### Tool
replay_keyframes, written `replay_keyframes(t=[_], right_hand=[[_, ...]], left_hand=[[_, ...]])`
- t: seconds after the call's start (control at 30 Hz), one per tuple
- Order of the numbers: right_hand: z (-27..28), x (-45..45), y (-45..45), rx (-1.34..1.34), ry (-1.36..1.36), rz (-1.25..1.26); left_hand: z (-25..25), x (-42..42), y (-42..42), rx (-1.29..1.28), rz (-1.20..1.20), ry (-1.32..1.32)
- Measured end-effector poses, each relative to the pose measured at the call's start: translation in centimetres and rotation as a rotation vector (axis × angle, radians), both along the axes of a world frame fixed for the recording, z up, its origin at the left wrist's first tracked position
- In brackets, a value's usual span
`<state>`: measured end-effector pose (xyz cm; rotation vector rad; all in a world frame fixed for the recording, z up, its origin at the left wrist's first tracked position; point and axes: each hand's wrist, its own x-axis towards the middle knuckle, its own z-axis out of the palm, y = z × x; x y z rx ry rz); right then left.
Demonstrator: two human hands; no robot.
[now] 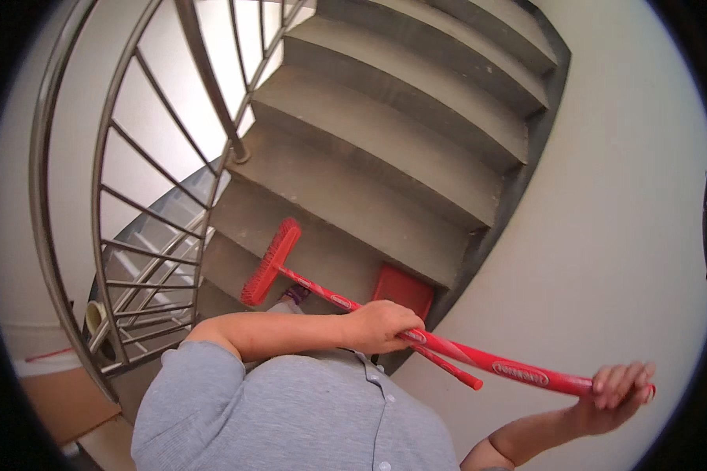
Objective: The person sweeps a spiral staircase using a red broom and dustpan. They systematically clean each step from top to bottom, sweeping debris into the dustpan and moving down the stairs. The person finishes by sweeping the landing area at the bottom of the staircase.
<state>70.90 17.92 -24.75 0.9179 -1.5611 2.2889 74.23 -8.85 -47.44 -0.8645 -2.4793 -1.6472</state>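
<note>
A red broom (271, 262) with a long red handle slants across the view, its bristled head over a stair tread at centre left. My left hand (383, 325) is closed around the middle of the handle. Near the handle's top end, at the lower right, my right hand (621, 388) wraps around it. A red dustpan (405, 288) rests on a step against the wall side, partly behind my left hand. A shorter red handle (451, 368), which seems to belong to the dustpan, sticks out below the broom handle.
Grey stair treads (353, 176) rise ahead. A metal railing (103, 176) borders them on the left, with a lower flight beyond it. A pale wall (613, 206) runs along the right. My foot (296, 294) stands beside the broom head. A brown box-like object (70, 400) lies at the lower left.
</note>
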Motion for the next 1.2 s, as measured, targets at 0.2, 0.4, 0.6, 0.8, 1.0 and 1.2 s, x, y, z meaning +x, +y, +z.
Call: replay_keyframes(t=[0.2,0.4,0.6,0.8,1.0,1.2], right_hand=[[-5.4,-4.7,-9.5,0.018,-0.256,0.162],[-8.8,-6.9,-18.0,0.172,-0.343,0.286],[-12.8,-9.5,-24.0,0.167,-0.473,0.311],[-15.8,-8.3,-28.1,0.184,-0.694,0.203],[-9.9,-4.7,-26.7,0.276,-0.629,-0.044],[-4.2,-1.0,-25.4,0.399,-0.411,-0.303]], left_hand=[[-3.7,0.8,-8.7,-0.088,0.316,-0.056],[-8.6,-1.5,-17.1,-0.14,0.511,0.022],[-12.3,-4.8,-24.1,-0.22,0.607,-0.037],[-17.6,-5.1,-27.3,-0.28,0.552,-0.187],[-15.5,-4.4,-23.2,-0.158,0.34,-0.18],[-10.1,-3.0,-18.1,0.048,0.1,-0.253]])
